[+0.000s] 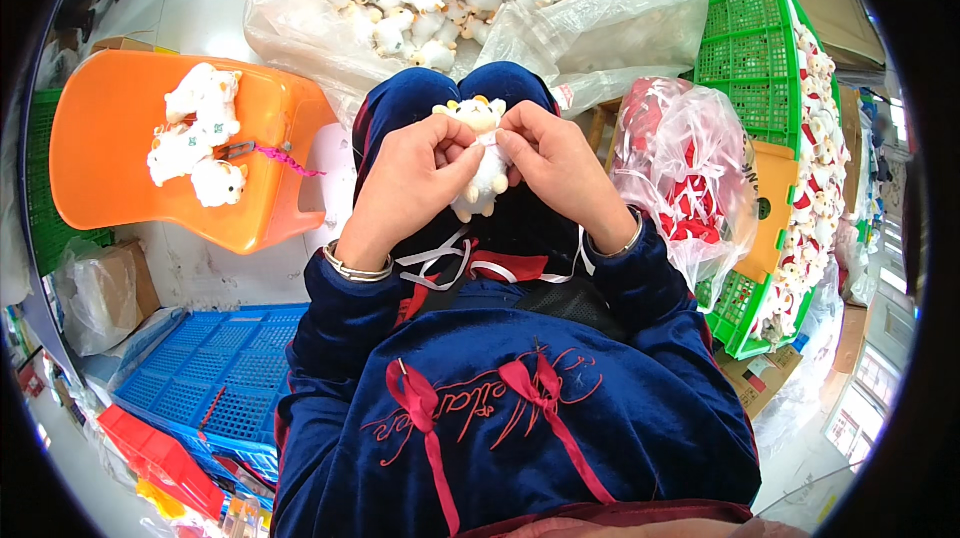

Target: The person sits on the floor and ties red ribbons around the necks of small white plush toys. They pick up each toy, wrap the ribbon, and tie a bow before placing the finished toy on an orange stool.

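A small white plush toy [484, 183] with orange ears stands upright over my knees, held between both hands. My left hand [422, 176] pinches at its neck from the left, thumb against the fingers. From the right, my right hand [558, 164] grips the same spot with thumb and forefinger. A thin white strip seems to run between the fingertips, but it is too small to make out. On my lap below lie red cloth pieces [508, 266] with white ribbons [437, 254].
An orange chair [100, 153] at left bears several plush toys [195, 138] and scissors [238, 149]. Ahead, a clear plastic bag [600, 33] holds many toys. At right are a bag of red cloth pieces [690, 208] and a green crate [740, 48]. A blue crate [215, 363] sits lower left.
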